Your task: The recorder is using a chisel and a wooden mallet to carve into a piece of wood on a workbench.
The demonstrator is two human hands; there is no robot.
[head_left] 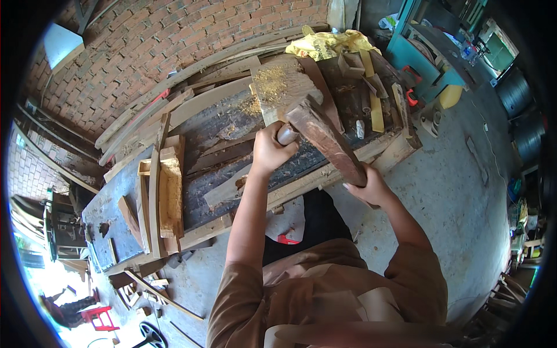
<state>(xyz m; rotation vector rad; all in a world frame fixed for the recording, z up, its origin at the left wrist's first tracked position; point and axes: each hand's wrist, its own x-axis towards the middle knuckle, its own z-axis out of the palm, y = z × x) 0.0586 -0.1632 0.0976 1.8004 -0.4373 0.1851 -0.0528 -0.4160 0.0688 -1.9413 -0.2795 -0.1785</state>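
Observation:
My left hand [270, 151] is closed round a tool with a rounded pale grey handle [286, 135]; its lower part is hidden by my fist. In my right hand [372, 187] is one end of a thick, rough brown wooden block [332, 141]. The block's far end hangs just above and right of the handle; I cannot tell whether they touch. Beyond my left fist lies a wide wooden board [304, 84], strewn with yellow wood chips. A flat piece of wood with a notched end [226, 190] rests left of my left forearm.
The dark workbench [200, 203] carries a hollowed wooden trough [170, 203], a small wooden box [351, 65] and a yellow sack [333, 43]. Long planks [139, 127] line the brick wall [174, 35]. A teal machine [426, 64] stands at the far right, and a red stool [100, 318] at lower left.

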